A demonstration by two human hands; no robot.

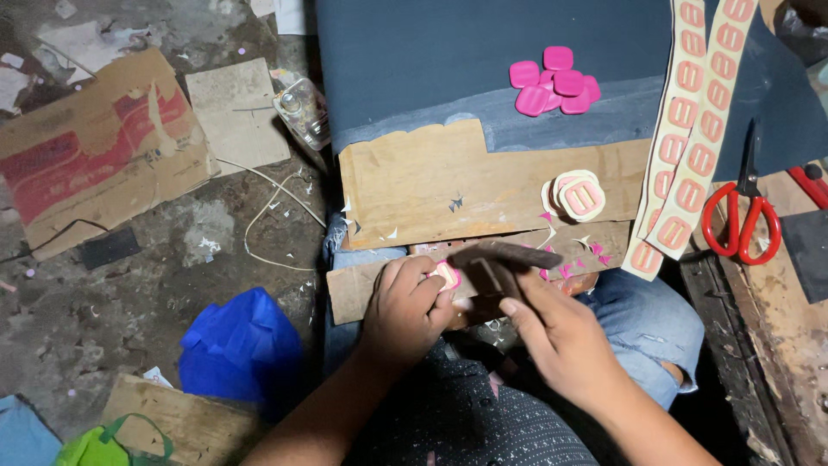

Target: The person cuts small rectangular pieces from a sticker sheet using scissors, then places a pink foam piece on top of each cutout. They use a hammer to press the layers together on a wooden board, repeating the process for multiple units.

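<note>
Two hands are working close together over a wooden board (483,185) lying across the person's lap. The left hand (404,311) is curling its fingers around a small pink buckle piece (447,274), pinching it against the near edge of the board. The right hand (561,332) is closing around the handle of a dark hammer-like tool (504,256), whose head is sitting just beside the pink piece, right of the left hand's fingertips; whether the tool is touching the piece cannot be told.

Just beyond the right hand, a small stack of cream-and-pink buckle pieces (576,195) is resting on the board, with tiny pink offcuts (595,250) scattering near it. Farther beyond both hands, a cluster of bright pink buckles (556,79) is lying on a dark sheet (414,60). To the right of the right hand, two long strips of punched-out pink shapes (690,147) are hanging down across the board, and red-handled scissors (742,216) are lying on the worktop (776,319) past them. Well to the left of the left hand, a blue plastic bag (237,345) and flattened cardboard (95,147) are lying on the floor.
</note>
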